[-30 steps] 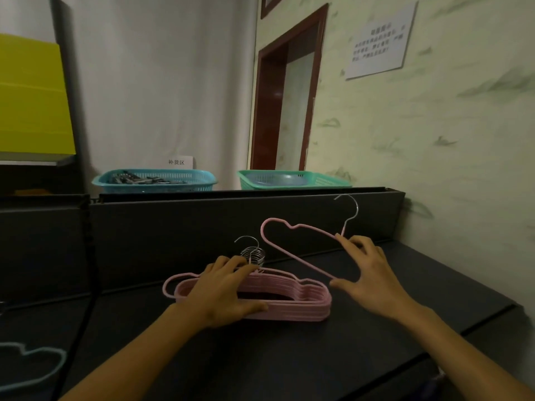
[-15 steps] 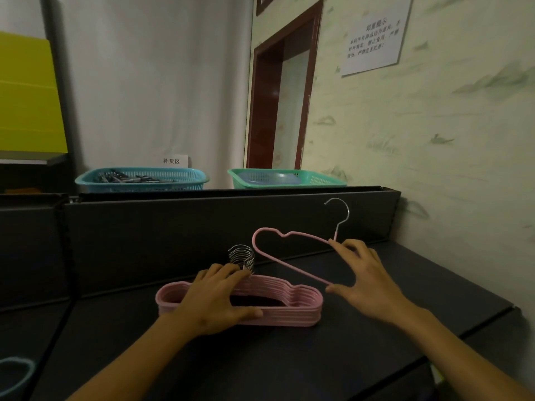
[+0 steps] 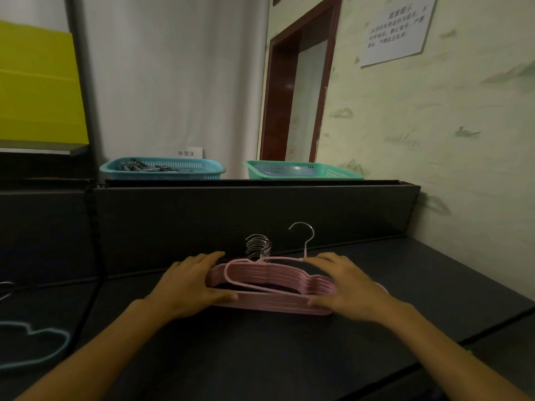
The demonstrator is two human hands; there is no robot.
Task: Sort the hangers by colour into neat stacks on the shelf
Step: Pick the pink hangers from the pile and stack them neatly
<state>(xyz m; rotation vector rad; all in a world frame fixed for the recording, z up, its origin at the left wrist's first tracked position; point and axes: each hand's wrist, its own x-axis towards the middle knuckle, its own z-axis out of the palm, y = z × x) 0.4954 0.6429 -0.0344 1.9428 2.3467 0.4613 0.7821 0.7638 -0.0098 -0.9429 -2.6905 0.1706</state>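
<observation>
A stack of pink hangers (image 3: 278,302) lies flat on the dark shelf (image 3: 260,357), its metal hooks bunched at the back. One more pink hanger (image 3: 249,274) rests on top, shifted right so its hook stands apart from the others. My left hand (image 3: 191,285) grips the stack's left end. My right hand (image 3: 350,285) holds the right end, fingers over the top hanger and thumb against the stack's front. A blue hanger (image 3: 34,345) lies at the far left of the shelf.
A dark back panel (image 3: 202,221) rises right behind the stack. On the ledge above it stand a blue basket (image 3: 162,169) with clips and a green basket (image 3: 301,170). The wall (image 3: 448,169) bounds the shelf on the right.
My right hand has lowered the tilted pink hanger down onto the stack. The left hand has stayed on the stack's left end.
</observation>
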